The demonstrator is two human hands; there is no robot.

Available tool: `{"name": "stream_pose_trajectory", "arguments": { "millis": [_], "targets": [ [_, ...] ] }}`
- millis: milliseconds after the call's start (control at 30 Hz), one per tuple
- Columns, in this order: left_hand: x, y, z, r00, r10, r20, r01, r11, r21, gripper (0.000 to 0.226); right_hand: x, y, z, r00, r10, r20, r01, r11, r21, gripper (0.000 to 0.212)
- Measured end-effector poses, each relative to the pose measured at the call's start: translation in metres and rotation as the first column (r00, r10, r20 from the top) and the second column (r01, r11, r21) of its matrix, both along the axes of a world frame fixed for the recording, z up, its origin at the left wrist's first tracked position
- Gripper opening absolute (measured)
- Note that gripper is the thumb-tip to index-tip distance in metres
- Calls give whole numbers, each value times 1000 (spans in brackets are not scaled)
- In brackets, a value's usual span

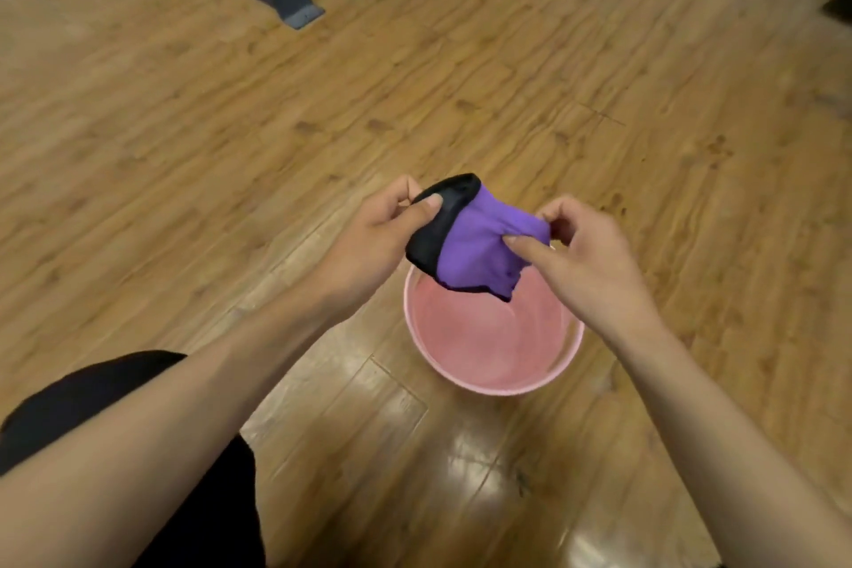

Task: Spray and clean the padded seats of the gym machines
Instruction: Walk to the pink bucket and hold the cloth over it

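The purple, black-edged cloth (484,249) is clamped at both ends, left grip (369,235) pinching its black hem, right grip (585,263) its purple end, just above the round pink plastic bucket (461,378). I'd wring firmly, letting drips fall inside.

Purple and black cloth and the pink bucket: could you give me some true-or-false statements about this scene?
1. The left hand and the right hand both hold the purple cloth with black trim. True.
2. The cloth lies on the wooden plank floor. False: it is held above the round pink plastic bucket.
3. The bucket stands on the floor. True.
4. The right hand holds a spray bottle. False: it pinches only the cloth.
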State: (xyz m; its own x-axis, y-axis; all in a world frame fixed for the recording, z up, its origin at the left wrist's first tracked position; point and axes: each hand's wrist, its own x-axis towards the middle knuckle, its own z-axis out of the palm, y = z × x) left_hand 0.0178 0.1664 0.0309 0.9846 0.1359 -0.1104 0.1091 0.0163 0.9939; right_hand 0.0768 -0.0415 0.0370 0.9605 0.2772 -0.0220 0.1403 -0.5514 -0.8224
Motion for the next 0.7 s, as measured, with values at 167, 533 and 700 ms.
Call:
{"name": "stream_pose_trajectory", "arguments": {
  "millis": [167,533,700],
  "targets": [
    [13,-17,6,988,-152,12,150,955,-256,29,-31,11,14,997,-81,-4,81,994,67,31],
    [20,-16,14,963,-262,63,262,965,7,20,-10,-24,21,976,141,-165,-100,966,238,17],
    [19,2,26,892,-426,-150,420,905,-71,10,3,-42,18,997,74,-12,-73,997,35,18]
  ]
}}
